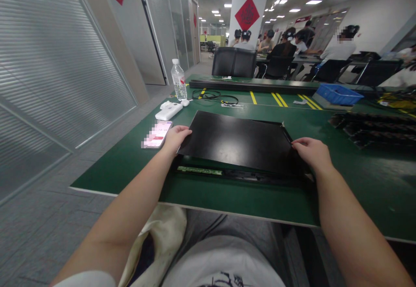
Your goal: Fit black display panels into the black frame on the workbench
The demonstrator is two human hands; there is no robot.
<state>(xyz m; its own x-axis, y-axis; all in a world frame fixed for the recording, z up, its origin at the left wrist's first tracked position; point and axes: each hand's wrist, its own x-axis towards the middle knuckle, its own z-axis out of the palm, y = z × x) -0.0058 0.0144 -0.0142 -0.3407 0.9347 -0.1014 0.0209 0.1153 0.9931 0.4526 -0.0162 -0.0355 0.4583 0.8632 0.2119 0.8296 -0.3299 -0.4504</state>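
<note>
I hold a glossy black rectangular panel (237, 141) over a slim black frame (260, 177) with a green circuit strip (199, 171), near the front edge of the dark-green worktop (110, 172). My left hand (176, 139) clamps its grip on the panel's left edge, my right hand (312, 151) on the right.

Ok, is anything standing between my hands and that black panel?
Nothing visible at your left hand, which touches the black panel directly; the phone lies to its left. At your right hand, the dark frame runs close to the panel's edge; I can't tell whether it intervenes.
</note>
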